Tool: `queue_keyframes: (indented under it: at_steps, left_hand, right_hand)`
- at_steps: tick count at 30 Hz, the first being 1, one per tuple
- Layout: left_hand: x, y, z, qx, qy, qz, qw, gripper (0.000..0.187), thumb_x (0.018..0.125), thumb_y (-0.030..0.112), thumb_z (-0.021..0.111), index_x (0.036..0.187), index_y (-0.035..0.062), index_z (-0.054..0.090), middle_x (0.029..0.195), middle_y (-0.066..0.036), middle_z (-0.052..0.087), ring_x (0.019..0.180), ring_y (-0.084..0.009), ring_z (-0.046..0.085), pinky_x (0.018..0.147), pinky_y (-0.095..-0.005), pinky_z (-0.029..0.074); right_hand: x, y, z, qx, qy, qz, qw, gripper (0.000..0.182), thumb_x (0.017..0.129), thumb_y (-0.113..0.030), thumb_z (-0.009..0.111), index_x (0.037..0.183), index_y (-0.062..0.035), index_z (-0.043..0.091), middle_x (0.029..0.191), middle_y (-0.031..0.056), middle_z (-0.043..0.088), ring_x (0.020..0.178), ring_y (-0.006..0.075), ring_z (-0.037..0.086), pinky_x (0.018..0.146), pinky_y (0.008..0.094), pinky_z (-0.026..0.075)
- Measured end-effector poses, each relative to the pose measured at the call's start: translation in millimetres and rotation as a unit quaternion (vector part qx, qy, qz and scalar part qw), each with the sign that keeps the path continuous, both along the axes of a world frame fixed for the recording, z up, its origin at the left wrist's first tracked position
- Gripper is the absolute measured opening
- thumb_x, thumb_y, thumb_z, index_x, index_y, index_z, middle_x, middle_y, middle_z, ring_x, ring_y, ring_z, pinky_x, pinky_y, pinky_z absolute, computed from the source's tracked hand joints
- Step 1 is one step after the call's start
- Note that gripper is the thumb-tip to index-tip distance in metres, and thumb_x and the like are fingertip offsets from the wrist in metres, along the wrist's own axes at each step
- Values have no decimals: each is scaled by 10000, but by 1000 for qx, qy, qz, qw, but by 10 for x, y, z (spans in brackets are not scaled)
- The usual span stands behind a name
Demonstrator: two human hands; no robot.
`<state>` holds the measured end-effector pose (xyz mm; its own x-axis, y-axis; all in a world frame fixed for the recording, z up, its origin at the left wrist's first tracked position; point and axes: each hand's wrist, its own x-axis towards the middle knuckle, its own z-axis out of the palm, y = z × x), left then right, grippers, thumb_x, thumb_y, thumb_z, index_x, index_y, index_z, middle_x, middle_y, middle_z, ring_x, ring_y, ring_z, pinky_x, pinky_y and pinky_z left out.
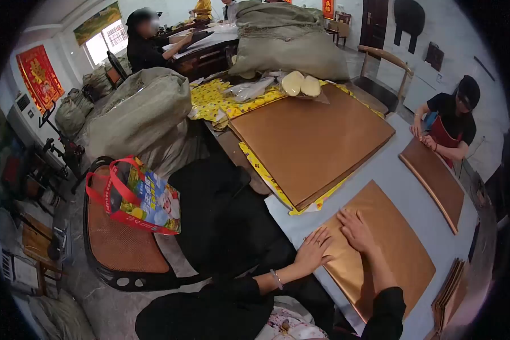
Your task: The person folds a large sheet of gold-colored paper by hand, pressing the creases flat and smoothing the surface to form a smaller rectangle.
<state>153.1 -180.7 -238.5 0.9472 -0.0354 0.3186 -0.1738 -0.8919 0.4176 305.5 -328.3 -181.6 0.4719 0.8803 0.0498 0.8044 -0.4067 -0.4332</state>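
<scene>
Copper-coloured sheet (395,243) on pale-blue tabletop (408,198), bulging sacks (139,107), red wall hanging (38,78)

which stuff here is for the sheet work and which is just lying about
In the work, by the look of it:
copper-coloured sheet under left hand and right hand
big brown sheet stack
folded sheets

Probably just lying about:
red-handled shopping bag
two cream pads

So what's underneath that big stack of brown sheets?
Yellow patterned cloth shows along several edges of the brown stack. The sheets cover everything farther in, so I can't tell what else is under there.
</scene>
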Motion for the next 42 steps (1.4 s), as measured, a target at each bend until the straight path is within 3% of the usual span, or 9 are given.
queue_keyframes:
  at_steps: [9, 13, 21, 25, 27, 33, 36, 38, 42]
  left_hand:
    - [-2, -3, -14, -14, 8, -4, 1000, 648, 813, 425, 604, 1321, 55, 444, 1447, -158, 311, 1376, -302, 231, 1131, -410, 170]
    - [3, 6, -60, -8, -6, -7, 1000, 640, 821, 425, 608, 1317, 54, 448, 1456, -156, 300, 1374, -309, 231, 1119, -415, 192]
    - [39, 10, -46, -66, -34, 1, 997, 706, 795, 338, 663, 1349, 8, 377, 1420, -172, 340, 1353, -332, 261, 1115, -412, 219]
    - [71, 1, -79, -76, -52, 15, 996, 653, 796, 103, 537, 1386, -34, 292, 1435, -211, 298, 1353, -362, 255, 1125, -422, 200]
    - [43, 31, -61, -45, -76, -6, 996, 664, 778, 87, 530, 1382, -46, 289, 1428, -222, 310, 1349, -371, 260, 1125, -426, 199]
    - [60, 19, -57, 24, -82, 22, 996, 527, 846, 136, 504, 1323, -54, 385, 1394, -217, 378, 1316, -355, 333, 1076, -444, 270]
    - [45, 17, 85, 38, -26, 2, 999, 496, 864, 149, 500, 1315, -39, 411, 1385, -228, 385, 1291, -366, 361, 1043, -459, 306]
    - [82, 60, 2, 72, -63, 1, 995, 480, 901, 180, 477, 1324, -37, 406, 1383, -235, 384, 1281, -377, 367, 1028, -468, 320]
    - [100, 56, -77, 86, -72, 8, 994, 502, 921, 269, 476, 1326, -21, 413, 1414, -226, 350, 1304, -376, 330, 1055, -450, 285]
  right_hand:
    - [1209, -8, -398, -66, -82, -346, 932, 522, 991, -394, 281, 1449, -143, 291, 1516, 38, 250, 1399, 203, 212, 1144, 443, 113]
    - [1137, 94, -514, -87, -105, -381, 914, 535, 989, -392, 276, 1443, -110, 293, 1525, 62, 220, 1405, 220, 195, 1127, 484, 138]
    - [-129, 521, -583, -5, -165, -245, 955, 467, 968, -309, 386, 1374, -78, 391, 1468, 111, 330, 1369, 265, 275, 1090, 525, 205]
    - [-547, 441, -585, 7, -174, -214, 961, 481, 943, -239, 413, 1395, -80, 368, 1474, 106, 324, 1369, 265, 276, 1102, 513, 177]
    - [-679, 406, -607, 18, -143, -224, 964, 494, 936, -223, 415, 1406, -80, 356, 1476, 109, 321, 1370, 272, 273, 1106, 511, 165]
    - [-985, 243, -586, 45, -162, -225, 960, 484, 937, -245, 429, 1395, -94, 386, 1481, 94, 318, 1364, 261, 285, 1104, 500, 184]
    - [-1193, 160, -438, -115, -223, -218, 943, 477, 960, -271, 366, 1405, -99, 369, 1492, 91, 293, 1372, 244, 275, 1109, 468, 189]
    - [-1220, 133, -557, -3, -196, -264, 945, 462, 970, -295, 343, 1391, -110, 395, 1484, 74, 314, 1363, 229, 293, 1105, 464, 196]
    - [-1389, 5, -573, -8, -189, -295, 936, 462, 974, -317, 340, 1388, -123, 402, 1477, 59, 329, 1359, 213, 301, 1109, 462, 185]
